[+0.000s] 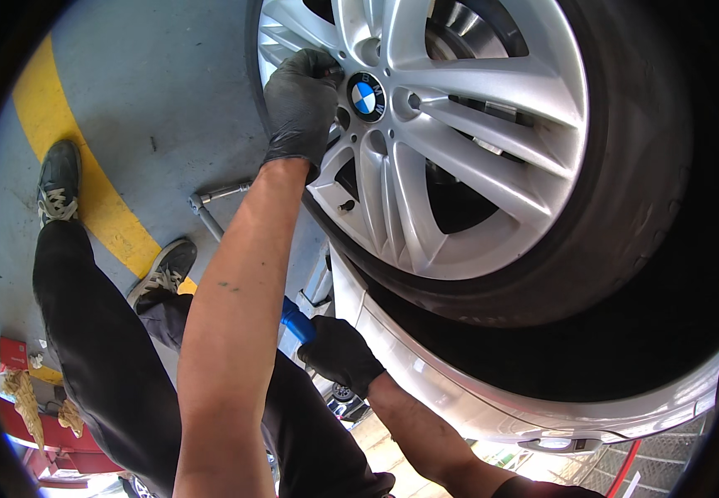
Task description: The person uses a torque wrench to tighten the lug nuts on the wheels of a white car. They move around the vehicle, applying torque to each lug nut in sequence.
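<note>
My left hand (303, 106), in a black glove, is at the hub of a silver alloy wheel (492, 178), just left of its round centre cap (366, 97). Thumb and fingers pinch a small bolt-like piece (332, 72) at a bolt hole; the fingers mostly hide it. Lower down, my right hand (340, 353), gloved in black too, is wrapped round the blue grip of a long socket wrench (297, 320). Its metal shaft passes behind my left forearm, and the head with a socket extension (220, 194) shows on the far side, apart from the wheel.
A black tyre (625, 191) surrounds the wheel, beside a light-coloured car body (459, 407). Below lies a grey floor (152, 108) with a yellow stripe (85, 158). My shoes (60, 178) and dark trousers are at the left, near a red box (13, 354).
</note>
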Tool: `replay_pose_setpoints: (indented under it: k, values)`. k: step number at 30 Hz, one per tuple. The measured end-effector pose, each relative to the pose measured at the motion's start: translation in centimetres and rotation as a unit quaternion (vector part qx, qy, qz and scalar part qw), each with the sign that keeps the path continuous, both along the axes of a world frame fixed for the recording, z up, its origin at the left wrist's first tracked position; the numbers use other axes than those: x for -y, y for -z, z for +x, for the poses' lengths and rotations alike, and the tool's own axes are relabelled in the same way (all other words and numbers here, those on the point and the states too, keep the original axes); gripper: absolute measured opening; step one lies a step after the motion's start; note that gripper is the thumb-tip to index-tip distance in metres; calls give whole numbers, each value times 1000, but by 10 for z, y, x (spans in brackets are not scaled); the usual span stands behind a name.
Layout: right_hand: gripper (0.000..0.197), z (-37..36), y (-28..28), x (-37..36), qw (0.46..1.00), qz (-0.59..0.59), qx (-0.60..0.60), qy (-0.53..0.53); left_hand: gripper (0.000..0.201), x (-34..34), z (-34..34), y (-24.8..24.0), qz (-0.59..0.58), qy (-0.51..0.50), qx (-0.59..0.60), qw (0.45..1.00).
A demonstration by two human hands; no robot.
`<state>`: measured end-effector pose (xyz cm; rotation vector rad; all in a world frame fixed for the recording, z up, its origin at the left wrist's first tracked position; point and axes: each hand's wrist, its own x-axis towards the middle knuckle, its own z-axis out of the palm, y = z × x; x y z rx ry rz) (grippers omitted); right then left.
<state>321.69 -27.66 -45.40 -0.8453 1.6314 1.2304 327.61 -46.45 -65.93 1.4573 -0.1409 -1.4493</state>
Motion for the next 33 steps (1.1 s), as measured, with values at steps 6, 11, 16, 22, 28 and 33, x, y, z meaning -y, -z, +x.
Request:
replay_pose_setpoints:
  k: [6, 11, 16, 22, 28, 33]
  values:
    - [28, 3, 1, 2, 1000, -5, 15, 0, 17, -4, 6, 19, 52, -1, -81, 995]
    - [28, 2, 0, 2, 1000, -3, 3, 12, 19, 2, 16, 19, 63, 94, -78, 990]
    - [26, 2, 1, 0, 1000, 7, -5, 16, 16, -3, -8, 27, -14, 12, 78, 997]
    - [27, -1, 1, -1, 1000, 1, 3, 15, 16, -5, -1, 28, -16, -51, -153, 987]
    - [34, -2, 0, -3, 1000, 3, 7, 18, 24, 2, 24, 8, 56, 109, -111, 986]
    - [29, 2, 3, -2, 1000, 16, 5, 21, 21, 0, 18, 31, 34, 132, 2, 991]
